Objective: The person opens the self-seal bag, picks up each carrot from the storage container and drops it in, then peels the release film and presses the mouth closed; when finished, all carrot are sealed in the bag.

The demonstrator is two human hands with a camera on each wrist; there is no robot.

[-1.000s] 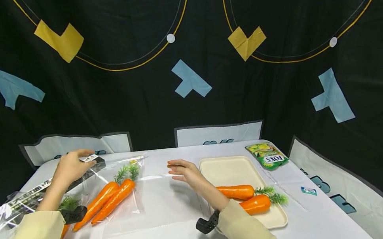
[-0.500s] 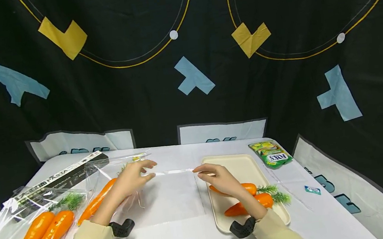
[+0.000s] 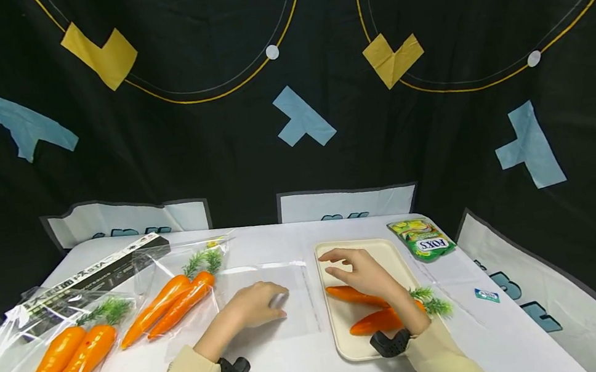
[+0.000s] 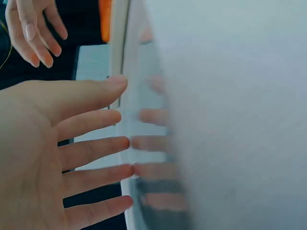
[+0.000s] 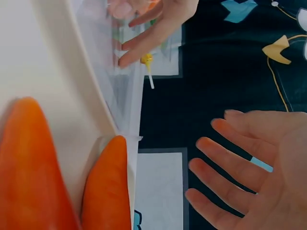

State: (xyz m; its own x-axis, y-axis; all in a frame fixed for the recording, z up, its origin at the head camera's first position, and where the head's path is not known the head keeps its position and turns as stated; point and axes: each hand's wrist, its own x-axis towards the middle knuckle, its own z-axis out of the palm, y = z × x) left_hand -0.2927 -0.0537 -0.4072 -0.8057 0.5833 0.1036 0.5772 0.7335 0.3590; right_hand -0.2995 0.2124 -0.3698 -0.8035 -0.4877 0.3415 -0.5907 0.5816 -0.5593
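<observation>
My left hand (image 3: 259, 305) lies on an empty clear plastic bag (image 3: 286, 274) flat on the white table. The straight fingers (image 4: 91, 143) touch the film. My right hand (image 3: 361, 271) hovers open, fingers spread (image 5: 230, 163), just above a cream tray (image 3: 381, 250). Two orange carrots (image 3: 347, 295) (image 3: 371, 324) with green tops lie on the tray under that hand; they also show in the right wrist view as carrots (image 5: 33, 167) (image 5: 108, 187). Neither hand holds anything.
A bagged pair of carrots (image 3: 169, 298) lies left of the empty bag, and another bagged pair (image 3: 58, 367) at the near left. A black box (image 3: 91, 276) sits at the back left. A green candy packet (image 3: 422, 239) and a small teal sachet (image 3: 486, 295) lie right of the tray.
My left hand left the black box, crossed to the middle and came down on the empty bag. My right hand moved right, from the bag's edge to over the tray.
</observation>
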